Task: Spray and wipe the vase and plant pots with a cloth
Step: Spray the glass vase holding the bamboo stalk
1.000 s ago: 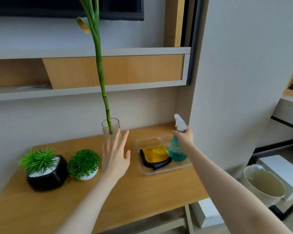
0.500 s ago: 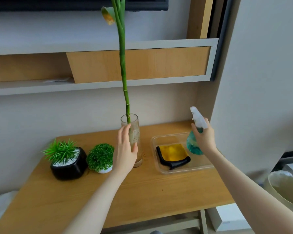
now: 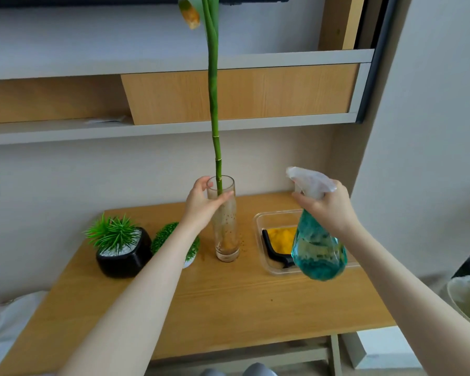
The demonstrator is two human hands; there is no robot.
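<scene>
**Vase steadied, sprayer raised, wiping not yet begun**

The left hand (image 3: 203,203) curls round the upper part of the glass vase (image 3: 225,226), thumb across its near face just under the rim and fingers wrapped behind. The vase stands upright on the wooden table (image 3: 228,302), near the middle, with a tall green stalk (image 3: 214,104) rising out of it. Brownish specks cling to the glass and dot the table right beside its base, so the vase looks uncleaned.

The right hand (image 3: 330,206) grips the neck of the spray bottle (image 3: 319,248), fingers closed round it below the white trigger head; whether a finger rests on the trigger I cannot tell. The bottle, filled with teal liquid, hangs in the air to the right of the vase, nozzle pointing left toward it.

Behind the bottle, a yellow cloth (image 3: 281,238) lies in a clear tray (image 3: 259,221) at the table's right side, untouched. To the left stand a black pot (image 3: 122,260) with spiky greenery and a small white pot (image 3: 189,260), partly hidden by the left forearm.

By my reading, the job sits at its opening step: spraying the vase comes first, then wiping it, and both pots remain.
</scene>
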